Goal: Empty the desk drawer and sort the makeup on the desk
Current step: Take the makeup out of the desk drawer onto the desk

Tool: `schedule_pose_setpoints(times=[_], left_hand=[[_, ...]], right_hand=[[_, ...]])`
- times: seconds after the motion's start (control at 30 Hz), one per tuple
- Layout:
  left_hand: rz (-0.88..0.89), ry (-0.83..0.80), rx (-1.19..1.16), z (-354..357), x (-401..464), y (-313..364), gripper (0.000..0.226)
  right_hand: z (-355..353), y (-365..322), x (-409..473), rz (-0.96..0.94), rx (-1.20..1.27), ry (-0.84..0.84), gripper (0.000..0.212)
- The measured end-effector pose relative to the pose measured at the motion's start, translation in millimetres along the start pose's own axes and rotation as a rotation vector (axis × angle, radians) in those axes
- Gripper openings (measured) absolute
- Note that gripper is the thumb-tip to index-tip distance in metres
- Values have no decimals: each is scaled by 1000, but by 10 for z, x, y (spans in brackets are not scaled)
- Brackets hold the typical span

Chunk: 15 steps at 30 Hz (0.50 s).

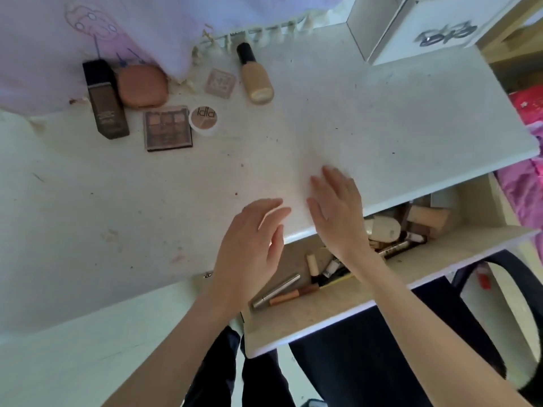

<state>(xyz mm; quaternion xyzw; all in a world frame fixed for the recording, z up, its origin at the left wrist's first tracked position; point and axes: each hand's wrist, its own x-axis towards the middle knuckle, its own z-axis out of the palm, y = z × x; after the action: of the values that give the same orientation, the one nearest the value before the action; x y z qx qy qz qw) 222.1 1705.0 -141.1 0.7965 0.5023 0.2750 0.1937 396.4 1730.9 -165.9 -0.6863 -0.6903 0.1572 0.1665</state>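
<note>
The drawer [323,315] stands pulled out under the white desk [352,118]. Inside it lie a silver tube [276,290], a brown pencil [293,293], a cream tube [312,264], a pale compact [382,227] and a beige bottle [427,217]. My left hand [249,245] and my right hand [338,212] hover over the desk's front edge with fingers straight, holding nothing. At the desk's far left lie a dark foundation bottle [104,98], a peach compact [142,85], an eyeshadow palette [167,127], a round jar [204,117], a small pink square [220,82] and a beige foundation bottle [254,76].
A pale pink cloth [88,33] with fringe hangs over the desk's back left. A white box [426,24] stands at the back right. Pink fabric [526,177] lies to the right of the desk. A dark round stool rim [526,283] is below the drawer.
</note>
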Motion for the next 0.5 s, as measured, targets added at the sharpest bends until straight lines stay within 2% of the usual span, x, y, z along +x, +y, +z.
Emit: schedule_pose_setpoints(times=[0.07,0.13,0.23,0.27,0.4,0.5], left_hand=[[68,-67,-83,92,-362,114,23],[72,-203,-98,234,-683,157,23],[-126,-443,-31,487,-941,103,28],[-203,-506,5,568,-957,77,30],[-368,-698,82,845,-818,-18,32],[-457,-808,35,996,-706,-54,34]], right_hand=[[-1,77,-343,-24,-21,3,44],[-8,140,-672,-74,-22,-17,42],[14,291,-1057,-128,-30,-45,29],[16,346,-1113,-105,-50,-93,26],[66,530,-976,150,-141,-520,30],[201,534,-772,280,-51,-633,28]])
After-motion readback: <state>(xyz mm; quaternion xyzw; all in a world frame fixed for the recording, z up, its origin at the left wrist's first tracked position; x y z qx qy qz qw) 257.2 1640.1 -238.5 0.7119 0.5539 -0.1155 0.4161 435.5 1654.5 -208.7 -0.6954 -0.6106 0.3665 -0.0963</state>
